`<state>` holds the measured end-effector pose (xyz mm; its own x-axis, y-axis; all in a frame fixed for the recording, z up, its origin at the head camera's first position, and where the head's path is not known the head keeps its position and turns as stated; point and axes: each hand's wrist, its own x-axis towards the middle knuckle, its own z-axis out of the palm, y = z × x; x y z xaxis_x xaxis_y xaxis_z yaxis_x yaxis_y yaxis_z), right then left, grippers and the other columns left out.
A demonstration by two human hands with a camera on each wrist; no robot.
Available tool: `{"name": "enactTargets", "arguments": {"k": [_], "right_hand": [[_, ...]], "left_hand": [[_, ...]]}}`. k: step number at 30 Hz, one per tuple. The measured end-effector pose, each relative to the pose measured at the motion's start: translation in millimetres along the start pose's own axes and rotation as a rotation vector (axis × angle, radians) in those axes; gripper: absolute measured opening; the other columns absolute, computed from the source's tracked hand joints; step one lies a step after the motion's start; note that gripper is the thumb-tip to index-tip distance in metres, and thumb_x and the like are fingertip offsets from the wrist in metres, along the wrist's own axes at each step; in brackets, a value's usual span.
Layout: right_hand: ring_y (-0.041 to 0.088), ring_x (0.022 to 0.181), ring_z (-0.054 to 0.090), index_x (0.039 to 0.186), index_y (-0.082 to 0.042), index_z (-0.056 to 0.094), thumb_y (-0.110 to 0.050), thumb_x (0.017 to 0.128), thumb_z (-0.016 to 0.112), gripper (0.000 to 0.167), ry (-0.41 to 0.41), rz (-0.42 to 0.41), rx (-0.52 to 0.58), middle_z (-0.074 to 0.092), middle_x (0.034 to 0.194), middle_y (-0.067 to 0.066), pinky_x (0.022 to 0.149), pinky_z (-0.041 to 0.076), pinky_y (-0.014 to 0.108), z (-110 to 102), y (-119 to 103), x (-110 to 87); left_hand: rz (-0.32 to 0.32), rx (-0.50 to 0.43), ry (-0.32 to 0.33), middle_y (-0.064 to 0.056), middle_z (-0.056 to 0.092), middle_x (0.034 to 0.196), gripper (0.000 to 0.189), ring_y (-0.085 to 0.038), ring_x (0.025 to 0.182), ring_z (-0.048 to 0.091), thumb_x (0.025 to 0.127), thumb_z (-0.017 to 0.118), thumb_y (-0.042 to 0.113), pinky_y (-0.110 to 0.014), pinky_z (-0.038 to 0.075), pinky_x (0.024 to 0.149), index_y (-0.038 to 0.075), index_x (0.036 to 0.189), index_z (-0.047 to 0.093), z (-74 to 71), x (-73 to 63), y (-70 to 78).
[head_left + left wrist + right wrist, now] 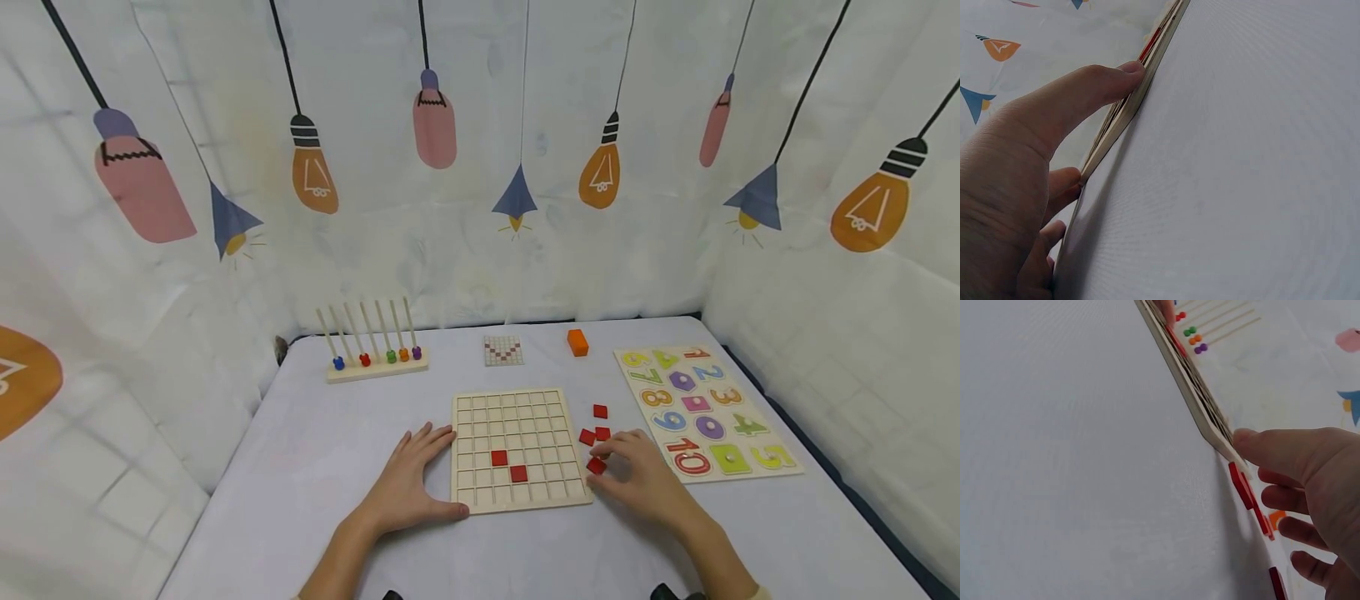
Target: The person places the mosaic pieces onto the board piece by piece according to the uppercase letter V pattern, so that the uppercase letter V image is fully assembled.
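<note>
A wooden grid board (480, 492) lies flat on the table, with two red square tiles (498, 457) set in its cells. My left hand (408, 483) rests against the board's left side, its fingers stretched along the edge and its thumb at the near left corner. Beside the board's right edge, my right hand (633, 471) reaches over a loose red tile (596, 466), thumb and fingers spread apart around it. In the right wrist view the thumb is by the board's corner, with red tiles (1241, 485) below the fingers. Several loose red tiles (600, 411) lie just beyond.
At the back left stands a bead rack (378, 372) with upright pegs. A small pattern card (503, 351) and an orange block (577, 342) sit behind the board. A number puzzle board (705, 408) lies on the right, close to the right hand.
</note>
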<state>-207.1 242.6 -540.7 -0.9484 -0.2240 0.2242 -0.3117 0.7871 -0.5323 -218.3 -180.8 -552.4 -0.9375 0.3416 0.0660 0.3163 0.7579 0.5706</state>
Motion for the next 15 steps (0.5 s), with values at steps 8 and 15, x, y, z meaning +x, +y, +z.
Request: {"name": "enactTargets", "arguments": {"k": [8,15], "right_hand": [[0.005,0.107,0.054,0.111,-0.037,0.081,-0.044,0.083,0.099,0.035,0.020,0.021,-0.057,0.071,0.106,-0.024,0.097,0.056,0.040,3,12,2.8],[0.007,0.108,0.055,0.108,-0.039,0.082,-0.044,0.083,0.099,0.031,0.017,0.036,-0.067,0.072,0.105,-0.022,0.097,0.055,0.043,4,13,4.9]], "left_hand": [[0.001,0.004,0.000,0.009,0.045,0.177,0.126,-0.029,0.174,0.022,0.065,0.089,0.086,-0.062,0.009,0.143,0.026,0.169,0.049,0.7,-0.2,-0.6],[-0.003,0.004,0.003,0.009,0.045,0.177,0.127,-0.029,0.175,0.022,0.065,0.088,0.086,-0.062,0.009,0.143,0.026,0.169,0.049,-0.2,-0.4,0.0]]}}
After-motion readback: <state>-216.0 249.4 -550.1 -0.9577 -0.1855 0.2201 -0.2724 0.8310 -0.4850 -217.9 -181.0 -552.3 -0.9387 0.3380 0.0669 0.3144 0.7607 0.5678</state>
